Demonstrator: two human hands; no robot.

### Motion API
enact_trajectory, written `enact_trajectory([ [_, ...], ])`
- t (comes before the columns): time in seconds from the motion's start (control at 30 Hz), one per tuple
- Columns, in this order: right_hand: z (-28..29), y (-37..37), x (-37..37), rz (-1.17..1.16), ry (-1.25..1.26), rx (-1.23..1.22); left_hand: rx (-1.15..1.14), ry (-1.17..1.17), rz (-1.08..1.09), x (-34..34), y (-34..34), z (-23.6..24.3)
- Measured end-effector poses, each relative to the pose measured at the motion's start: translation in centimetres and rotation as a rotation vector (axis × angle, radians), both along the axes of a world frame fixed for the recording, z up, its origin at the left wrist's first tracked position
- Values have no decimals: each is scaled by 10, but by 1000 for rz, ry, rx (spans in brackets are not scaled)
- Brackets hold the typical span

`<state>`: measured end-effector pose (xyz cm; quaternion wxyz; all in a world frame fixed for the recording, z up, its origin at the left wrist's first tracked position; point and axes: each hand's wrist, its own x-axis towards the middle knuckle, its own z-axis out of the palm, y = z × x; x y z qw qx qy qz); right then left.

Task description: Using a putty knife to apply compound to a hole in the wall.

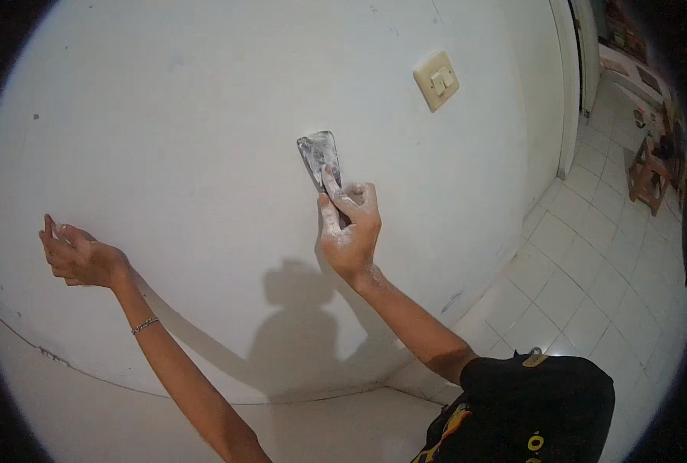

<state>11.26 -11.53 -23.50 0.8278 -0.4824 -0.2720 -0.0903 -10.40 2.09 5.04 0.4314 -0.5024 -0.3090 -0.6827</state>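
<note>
My right hand [351,231], dusted with white powder or filler, grips a putty knife [318,150]. Its flat metal blade is smeared white and lies against or very close to the white wall [204,139]. The forefinger presses along the blade, and the handle is mostly hidden by the hand. Out to the left, my left hand [85,256] is raised near the wall with loosely bent fingers standing apart. Nothing shows in it. A chain bracelet [145,326] circles the left wrist.
A cream light switch [437,81] sits on the wall, up and right of the knife. Small dark marks dot the wall. A door frame [567,92] stands at the right, with pale floor tiles [567,270] and a wooden stool [650,176] beyond. My shadow falls on the lower wall.
</note>
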Motion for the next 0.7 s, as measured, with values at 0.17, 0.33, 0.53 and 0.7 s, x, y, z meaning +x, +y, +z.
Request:
enact_trajectory([
  [0.17, 12, 0, -1, 48, 96, -107, -25, -8, 9, 3, -6, -1],
  [0.33, 18, -1, 2, -86, 0, 68, -21, -11, 8, 6, -7, -1],
  [0.53, 17, 4, 5, -31, -12, -33, -13, -7, 7, 6, -8, -3],
  [0.7, 22, 4, 9, -6, 19, -88, -30, 14, 4, 3, -6, -1],
])
